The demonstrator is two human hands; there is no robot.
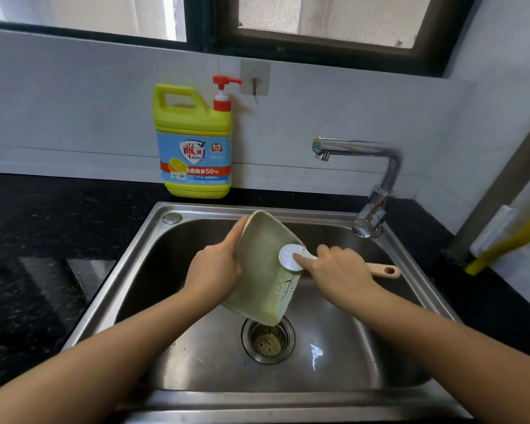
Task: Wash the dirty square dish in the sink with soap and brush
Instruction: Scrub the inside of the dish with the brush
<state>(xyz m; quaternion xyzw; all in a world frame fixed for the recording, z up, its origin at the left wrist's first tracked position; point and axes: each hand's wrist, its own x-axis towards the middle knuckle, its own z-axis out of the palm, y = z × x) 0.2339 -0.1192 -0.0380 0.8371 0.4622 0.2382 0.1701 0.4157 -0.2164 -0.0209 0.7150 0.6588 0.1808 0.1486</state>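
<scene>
A pale green square dish (262, 270) is tilted on edge over the steel sink (141, 258), its lower corner above the drain (268, 341). My left hand (214, 267) grips the dish's left rim, fingers behind it. My right hand (340, 267) holds a brush with a round white head (289, 257) and a wooden handle (384, 270); the forefinger presses on the head, which lies against the dish's inner face. A yellow dish soap bottle (193, 142) with a red pump stands on the counter behind the sink.
A chrome faucet (377, 191) rises at the sink's back right, its spout pointing left; no water runs. Black stone counter (43, 240) surrounds the sink. A hook (254, 79) is stuck on the white tiled wall. A yellow hose (502, 243) lies at the right.
</scene>
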